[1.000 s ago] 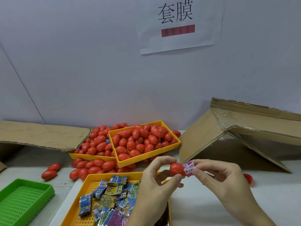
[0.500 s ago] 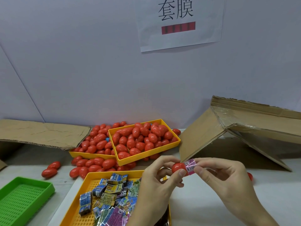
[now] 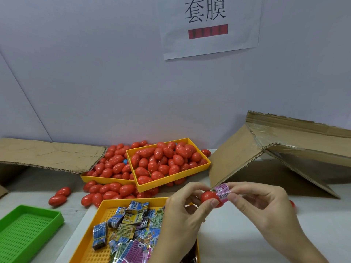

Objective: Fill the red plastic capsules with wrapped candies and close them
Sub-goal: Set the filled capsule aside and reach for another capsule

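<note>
My left hand pinches a red capsule half between thumb and fingers, above the near yellow tray. My right hand holds a pink wrapped candy against the capsule's open end; the candy sticks out up and to the right. The near yellow tray holds several wrapped candies in blue, green, yellow and purple. Two yellow trays farther back are heaped with red capsules, and more capsules lie loose on the table in front of them.
An empty green perforated tray sits at the near left. Flattened cardboard lies at the far left and a propped cardboard box at the right. A small red piece shows behind my right hand. A paper sign hangs on the wall.
Both hands have stayed together over the tray, and the candy now sits tilted more upward against the capsule half. The view has shifted slightly.
</note>
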Demonstrator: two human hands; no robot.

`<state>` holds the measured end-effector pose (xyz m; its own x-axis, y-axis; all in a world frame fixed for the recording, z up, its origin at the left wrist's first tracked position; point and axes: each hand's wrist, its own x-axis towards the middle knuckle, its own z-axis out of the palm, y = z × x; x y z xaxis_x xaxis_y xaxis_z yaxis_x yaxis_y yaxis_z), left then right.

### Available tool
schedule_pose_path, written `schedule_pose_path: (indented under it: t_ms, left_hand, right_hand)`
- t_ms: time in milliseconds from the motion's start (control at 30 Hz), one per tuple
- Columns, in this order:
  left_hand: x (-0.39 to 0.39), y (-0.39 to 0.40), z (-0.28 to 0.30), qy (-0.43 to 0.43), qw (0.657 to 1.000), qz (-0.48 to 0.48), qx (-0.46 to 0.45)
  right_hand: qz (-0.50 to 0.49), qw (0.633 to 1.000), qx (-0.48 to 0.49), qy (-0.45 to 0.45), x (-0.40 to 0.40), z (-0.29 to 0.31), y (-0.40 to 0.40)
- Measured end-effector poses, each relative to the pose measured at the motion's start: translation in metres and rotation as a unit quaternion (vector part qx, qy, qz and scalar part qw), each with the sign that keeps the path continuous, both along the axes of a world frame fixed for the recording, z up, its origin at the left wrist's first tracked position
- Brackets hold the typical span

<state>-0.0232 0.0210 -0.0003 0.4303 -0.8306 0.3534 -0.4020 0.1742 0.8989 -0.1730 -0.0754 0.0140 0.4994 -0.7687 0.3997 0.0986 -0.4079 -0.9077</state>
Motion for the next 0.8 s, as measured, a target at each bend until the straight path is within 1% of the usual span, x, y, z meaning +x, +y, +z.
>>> schedule_pose_path:
  t_ms: [200, 367, 567, 800]
  left_hand:
    - [0.0008, 0.0005, -0.0016, -0.04, 0.999, 0.015, 0.002]
    - [0.0003, 0.0004, -0.0013, -0.032, 0.999, 0.017, -0.009]
    - [-0.0003, 0.0, -0.001, -0.015, 1.0, 0.022, -0.016]
    - [-0.0002, 0.0004, 0.0001, -0.018, 0.999, 0.025, -0.023]
  right_hand:
    - [0.004, 1.0, 0.008, 0.017, -0.0017, -0.001, -0.0015]
    - [0.008, 0.999, 0.014, 0.036, -0.0016, -0.0016, -0.0024]
    - [0.018, 0.999, 0.012, 0.035, -0.0014, -0.0034, -0.0029]
    - [0.03, 0.999, 0.028, 0.009, -0.0006, -0.0057, -0.0039]
